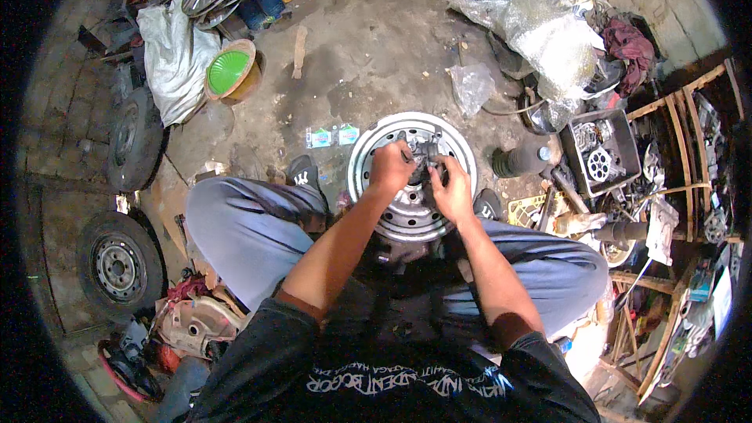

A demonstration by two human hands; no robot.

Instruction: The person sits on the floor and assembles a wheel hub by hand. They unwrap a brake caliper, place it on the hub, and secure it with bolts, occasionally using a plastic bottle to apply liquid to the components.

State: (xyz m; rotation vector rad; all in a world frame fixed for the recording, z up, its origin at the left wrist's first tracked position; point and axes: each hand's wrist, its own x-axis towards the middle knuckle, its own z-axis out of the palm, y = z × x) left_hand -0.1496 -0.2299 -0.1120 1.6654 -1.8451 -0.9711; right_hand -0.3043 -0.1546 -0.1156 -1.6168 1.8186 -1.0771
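A silver steel wheel rim (413, 227) lies flat on the floor between my knees. On its middle sits a dark grey metal part (424, 153) with several raised pieces; its exact kind I cannot tell. My left hand (392, 166) is closed at the left side of this part, and what its fingers pinch is hidden. At the right side, my right hand (452, 190) curls its thumb and fingers on the part's lower edge. Two small blue-and-white packets (332, 135) lie on the floor left of the rim.
Right of the rim stands a dark ribbed cylinder (520, 161), with a grey bin (603, 153) of metal parts beyond. A bucket with a green inside (230, 72) stands far left. Tyres (119, 265) lean by the left wall. Clear plastic wrap (560, 43) lies far right.
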